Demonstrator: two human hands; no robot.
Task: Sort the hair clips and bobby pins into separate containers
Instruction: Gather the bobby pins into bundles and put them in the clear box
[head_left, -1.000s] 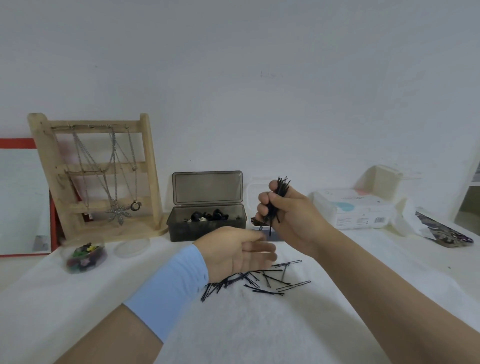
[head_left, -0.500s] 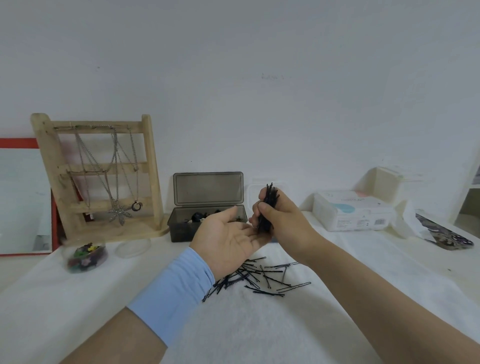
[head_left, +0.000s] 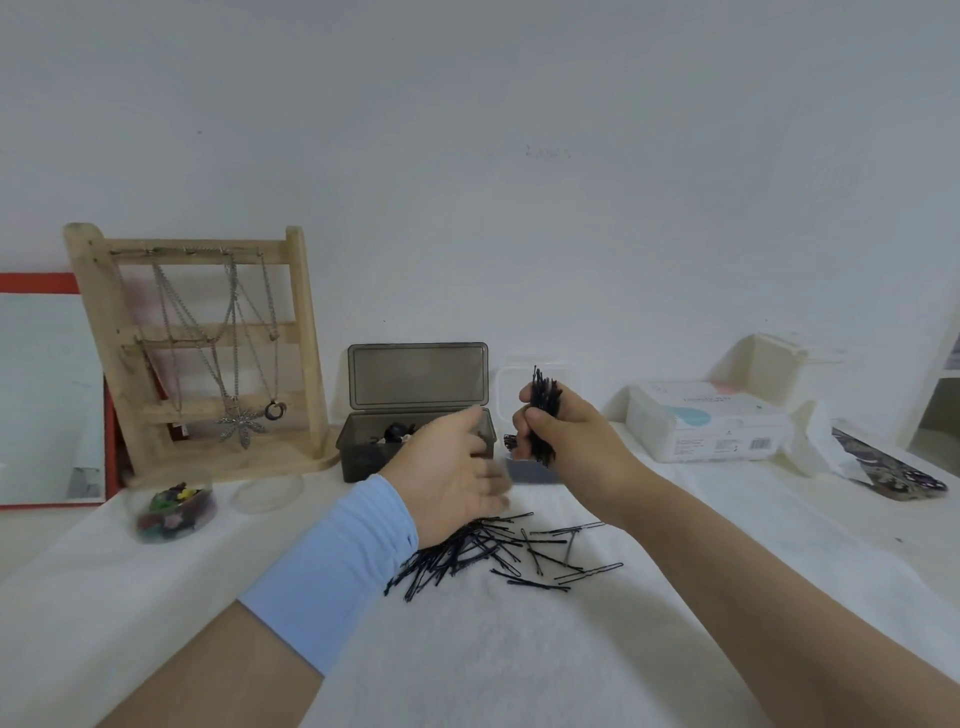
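My right hand (head_left: 566, 441) grips an upright bundle of black bobby pins (head_left: 544, 410) in front of a clear container (head_left: 506, 387) at the back. To its left my left hand (head_left: 457, 475) hovers with blurred, loosely spread fingers and holds nothing that I can see. Several loose bobby pins (head_left: 498, 551) lie scattered on the white cloth under both hands. Behind the left hand stands a dark grey box (head_left: 363, 452) with its lid up and dark clips inside. A small clear tub of coloured hair clips (head_left: 174, 512) sits at the left.
A wooden jewellery stand (head_left: 197, 353) with necklaces stands at the back left beside a red-framed mirror (head_left: 47, 395). A clear round lid (head_left: 267, 491) lies by the tub. A white wipes pack (head_left: 711, 421) and a patterned pouch (head_left: 888, 465) are at the right.
My left hand has pulled away from the bundle and turned palm down over the loose pins. The right hand still holds the bundle upright, shifted slightly.
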